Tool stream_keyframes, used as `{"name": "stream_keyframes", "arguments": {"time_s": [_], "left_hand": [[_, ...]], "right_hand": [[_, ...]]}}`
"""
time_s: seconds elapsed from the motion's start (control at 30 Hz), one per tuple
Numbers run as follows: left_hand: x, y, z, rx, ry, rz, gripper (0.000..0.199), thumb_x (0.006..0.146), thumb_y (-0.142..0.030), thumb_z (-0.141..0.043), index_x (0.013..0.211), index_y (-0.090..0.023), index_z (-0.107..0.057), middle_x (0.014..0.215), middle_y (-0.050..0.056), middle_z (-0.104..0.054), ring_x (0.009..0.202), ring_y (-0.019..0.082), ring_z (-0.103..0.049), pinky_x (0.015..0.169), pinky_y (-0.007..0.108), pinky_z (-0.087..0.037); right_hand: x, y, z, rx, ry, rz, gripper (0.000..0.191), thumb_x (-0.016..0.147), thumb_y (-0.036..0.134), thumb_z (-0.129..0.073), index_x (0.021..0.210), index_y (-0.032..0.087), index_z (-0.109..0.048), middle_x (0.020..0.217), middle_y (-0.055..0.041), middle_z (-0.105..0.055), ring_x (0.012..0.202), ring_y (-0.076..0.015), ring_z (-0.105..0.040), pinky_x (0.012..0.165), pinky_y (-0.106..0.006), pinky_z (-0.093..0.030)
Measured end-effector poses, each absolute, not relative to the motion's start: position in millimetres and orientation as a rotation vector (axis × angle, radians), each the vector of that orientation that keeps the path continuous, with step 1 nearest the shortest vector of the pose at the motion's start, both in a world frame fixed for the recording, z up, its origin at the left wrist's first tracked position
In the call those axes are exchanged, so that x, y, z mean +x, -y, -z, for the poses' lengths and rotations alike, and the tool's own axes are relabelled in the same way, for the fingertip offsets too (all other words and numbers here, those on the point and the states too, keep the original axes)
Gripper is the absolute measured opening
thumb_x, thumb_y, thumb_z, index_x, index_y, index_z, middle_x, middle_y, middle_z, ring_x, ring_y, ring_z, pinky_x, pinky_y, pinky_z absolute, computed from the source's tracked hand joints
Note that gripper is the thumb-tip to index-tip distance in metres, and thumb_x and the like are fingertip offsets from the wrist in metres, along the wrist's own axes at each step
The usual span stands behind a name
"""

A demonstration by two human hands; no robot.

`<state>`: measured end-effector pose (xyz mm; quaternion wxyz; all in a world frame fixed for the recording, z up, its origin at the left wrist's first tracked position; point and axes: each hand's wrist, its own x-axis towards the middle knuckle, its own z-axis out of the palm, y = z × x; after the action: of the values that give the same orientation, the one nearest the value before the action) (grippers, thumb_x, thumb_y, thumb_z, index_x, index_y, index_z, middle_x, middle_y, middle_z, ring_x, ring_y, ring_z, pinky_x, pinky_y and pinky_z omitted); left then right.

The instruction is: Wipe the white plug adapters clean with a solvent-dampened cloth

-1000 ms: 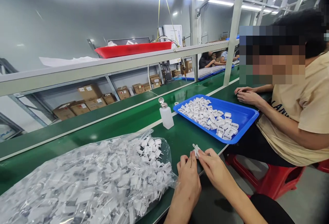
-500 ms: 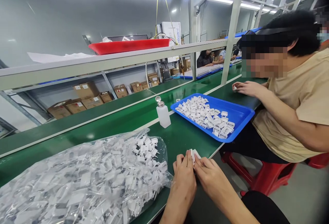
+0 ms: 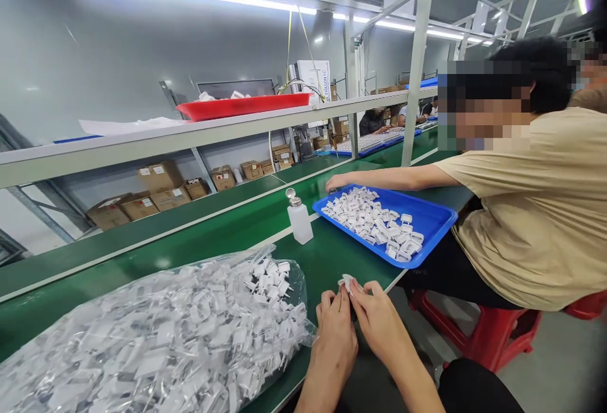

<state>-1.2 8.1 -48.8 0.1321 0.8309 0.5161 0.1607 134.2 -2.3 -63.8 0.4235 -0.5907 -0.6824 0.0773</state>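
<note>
My left hand (image 3: 334, 331) and my right hand (image 3: 377, 321) meet over the green worktop's near edge. Their fingers are closed around a small white piece (image 3: 347, 281), which looks like a plastic plug part; fingertips hide most of it. To the left of my hands lies a clear plastic bag (image 3: 142, 337) full of white plug parts, some with metal pins showing. Ahead on the right, a blue tray (image 3: 434, 210) holds many small white plastic housings (image 3: 367, 217).
A white pump bottle (image 3: 300, 220) with its metal lid raised stands between bag and tray. At right, a co-worker in a beige shirt (image 3: 545, 210) reaches across the tray's far side. A red tray (image 3: 246, 106) rests on the shelf above. Red stools (image 3: 497, 337) stand at right.
The co-worker's arm has stretched out to the tray's far left corner. My view has shifted a little. Both my hands still grip the white piece, now turned somewhat differently.
</note>
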Motion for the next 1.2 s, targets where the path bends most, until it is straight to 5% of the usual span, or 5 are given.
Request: {"name": "stream_keyframes", "arguments": {"time_s": [0.23,0.5,0.77,0.9,1.2], "left_hand": [[9.2,-15.0,36.5,2.169,-1.536,-0.759,0.048,0.092,-0.015,-0.046,0.137,-0.012,-0.063,0.109,0.016,-0.073,0.106,0.03,-0.057,0.094,0.039,-0.044],[30.6,-30.3,22.2,1.864,-1.552,-0.99,0.057,0.1,-0.045,-0.041,0.055,-0.018,-0.066,0.054,0.006,-0.06,0.054,0.017,-0.052,0.059,0.03,-0.037],[43.9,4.5,-4.2,1.095,-0.97,-1.123,0.04,0.081,-0.05,-0.076,0.066,-0.013,-0.071,0.062,0.001,-0.059,0.061,0.012,-0.048,0.059,0.022,-0.04],[47.7,14.7,-12.4,1.086,-0.892,-1.114,0.042,0.083,-0.049,-0.076,0.062,-0.013,-0.071,0.061,0.001,-0.057,0.061,0.011,-0.044,0.059,0.022,-0.039],[63.3,-1.8,-18.0,1.3,-1.032,-1.196,0.044,0.087,-0.049,-0.069,0.061,-0.014,-0.071,0.058,0.001,-0.06,0.058,0.012,-0.048,0.056,0.024,-0.04]], "right_hand": [[161.4,31.6,70.8,-1.594,1.4,-0.33,0.045,0.103,0.044,-0.04,0.099,0.022,-0.08,0.086,-0.0073,-0.07,0.075,-0.0205,-0.069,0.069,-0.029,-0.053],[179.5,35.5,70.3,-1.58,0.986,-0.252,0.056,0.099,0.058,-0.045,0.095,0.016,-0.081,0.077,-0.0079,-0.071,0.059,-0.0191,-0.064,0.054,-0.026,-0.048],[160.1,53.1,38.0,-1.172,0.998,0.076,0.019,0.099,0.021,-0.057,0.094,0.019,-0.075,0.084,-0.007,-0.063,0.076,-0.0204,-0.06,0.064,-0.031,-0.049],[152.4,54.2,36.1,-0.926,1.301,0.186,0.052,0.093,-0.002,-0.056,0.14,0.018,-0.059,0.087,-0.0072,-0.068,0.087,-0.0229,-0.054,0.07,-0.034,-0.053],[154.0,47.1,35.8,-1.093,1.203,0.066,0.03,0.101,0.013,-0.051,0.124,0.018,-0.069,0.087,-0.0063,-0.065,0.079,-0.0188,-0.061,0.069,-0.028,-0.053]]}}
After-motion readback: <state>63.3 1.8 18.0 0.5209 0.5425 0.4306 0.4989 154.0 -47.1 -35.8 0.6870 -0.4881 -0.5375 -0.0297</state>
